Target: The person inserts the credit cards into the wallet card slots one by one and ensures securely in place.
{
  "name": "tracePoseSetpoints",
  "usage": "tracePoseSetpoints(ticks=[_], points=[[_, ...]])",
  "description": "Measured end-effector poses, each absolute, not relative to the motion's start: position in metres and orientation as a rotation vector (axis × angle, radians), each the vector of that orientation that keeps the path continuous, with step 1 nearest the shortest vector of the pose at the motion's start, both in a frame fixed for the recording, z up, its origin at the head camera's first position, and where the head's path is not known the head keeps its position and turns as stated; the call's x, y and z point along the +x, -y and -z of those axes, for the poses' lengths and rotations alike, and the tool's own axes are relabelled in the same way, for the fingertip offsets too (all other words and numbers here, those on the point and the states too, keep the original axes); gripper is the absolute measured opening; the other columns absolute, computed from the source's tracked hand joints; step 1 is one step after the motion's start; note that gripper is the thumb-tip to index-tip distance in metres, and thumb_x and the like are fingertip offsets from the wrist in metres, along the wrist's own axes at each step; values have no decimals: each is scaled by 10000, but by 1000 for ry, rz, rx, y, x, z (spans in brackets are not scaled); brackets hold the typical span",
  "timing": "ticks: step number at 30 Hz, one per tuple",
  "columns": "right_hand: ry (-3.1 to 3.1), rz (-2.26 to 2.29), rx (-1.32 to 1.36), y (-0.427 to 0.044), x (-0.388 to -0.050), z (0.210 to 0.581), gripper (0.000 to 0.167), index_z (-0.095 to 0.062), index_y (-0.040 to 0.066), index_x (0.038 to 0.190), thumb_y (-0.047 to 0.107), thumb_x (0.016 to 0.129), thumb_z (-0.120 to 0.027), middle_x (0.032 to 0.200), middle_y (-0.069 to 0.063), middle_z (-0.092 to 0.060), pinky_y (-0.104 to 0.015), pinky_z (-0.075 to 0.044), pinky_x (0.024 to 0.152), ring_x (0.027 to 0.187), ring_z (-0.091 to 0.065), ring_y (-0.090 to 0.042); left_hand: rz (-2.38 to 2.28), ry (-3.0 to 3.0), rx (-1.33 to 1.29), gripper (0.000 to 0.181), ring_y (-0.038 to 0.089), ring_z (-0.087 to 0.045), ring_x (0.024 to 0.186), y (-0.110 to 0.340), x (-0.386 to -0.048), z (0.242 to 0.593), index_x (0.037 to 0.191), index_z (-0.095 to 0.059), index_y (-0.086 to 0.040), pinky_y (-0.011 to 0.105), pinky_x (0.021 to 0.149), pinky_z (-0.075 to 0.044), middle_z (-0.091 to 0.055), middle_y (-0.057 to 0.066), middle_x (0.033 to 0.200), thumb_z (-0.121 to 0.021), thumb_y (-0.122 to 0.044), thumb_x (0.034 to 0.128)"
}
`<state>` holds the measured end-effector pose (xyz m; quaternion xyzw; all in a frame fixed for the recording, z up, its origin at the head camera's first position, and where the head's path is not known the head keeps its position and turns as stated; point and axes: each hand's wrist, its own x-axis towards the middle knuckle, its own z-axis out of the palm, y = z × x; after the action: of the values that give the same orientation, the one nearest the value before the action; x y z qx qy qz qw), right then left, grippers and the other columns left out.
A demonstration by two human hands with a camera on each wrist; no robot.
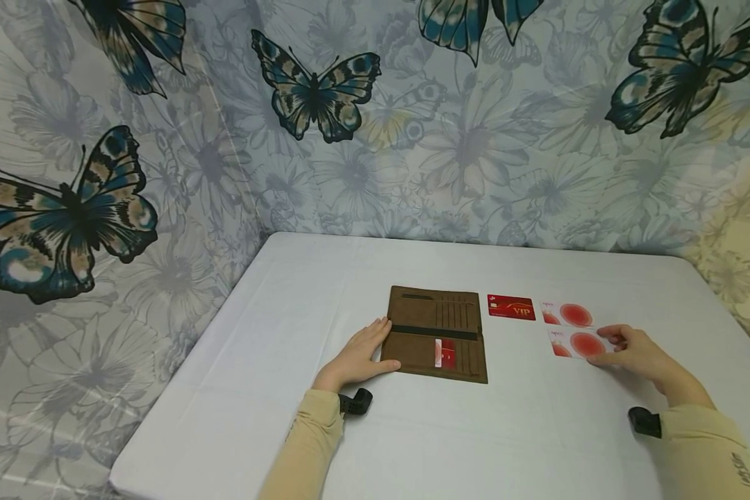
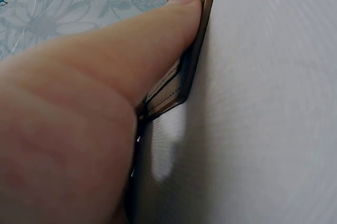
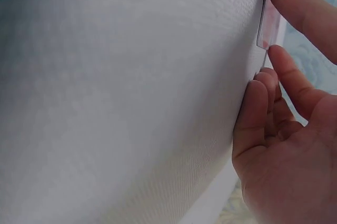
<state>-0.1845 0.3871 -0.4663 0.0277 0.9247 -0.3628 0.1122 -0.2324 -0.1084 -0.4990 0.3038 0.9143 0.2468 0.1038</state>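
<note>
A brown wallet (image 1: pixel 415 357) lies unfolded on the white table, with card slots in both halves. One red-and-white card (image 1: pixel 445 353) sits in a slot of its near half. My left hand (image 1: pixel 356 353) rests at the wallet's left edge, and in the left wrist view the thumb (image 2: pixel 181 16) presses on its border. To the right, my right hand (image 1: pixel 640 357) holds a white card with a red circle (image 1: pixel 584 344) at its right end, thumb and index finger at opposite edges. In the right wrist view, that card (image 3: pixel 270 24) lies at the tabletop between those two fingertips.
A red VIP card (image 1: pixel 511 307) lies right of the wallet's far half. Beside it is another white card with a red circle (image 1: pixel 569 314), just beyond the held one. Butterfly-patterned wall covering (image 1: pixel 362 180) rises behind the white table (image 1: pixel 325 278) and along its left side.
</note>
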Motion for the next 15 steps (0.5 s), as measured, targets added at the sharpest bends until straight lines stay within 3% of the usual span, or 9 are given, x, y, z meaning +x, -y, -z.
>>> tracePoseSetpoints(ticks=[15], points=[[-2711, 1091, 81, -388, -183, 466, 694, -323, -187, 1215, 227, 817, -713, 1083, -310, -390, -274, -405, 656, 927, -374, -349, -729, -2691, 890, 835, 167, -45, 1393, 108, -231, 496, 1484, -163, -67, 362, 1115, -66, -93, 65, 1537, -540, -514, 888]])
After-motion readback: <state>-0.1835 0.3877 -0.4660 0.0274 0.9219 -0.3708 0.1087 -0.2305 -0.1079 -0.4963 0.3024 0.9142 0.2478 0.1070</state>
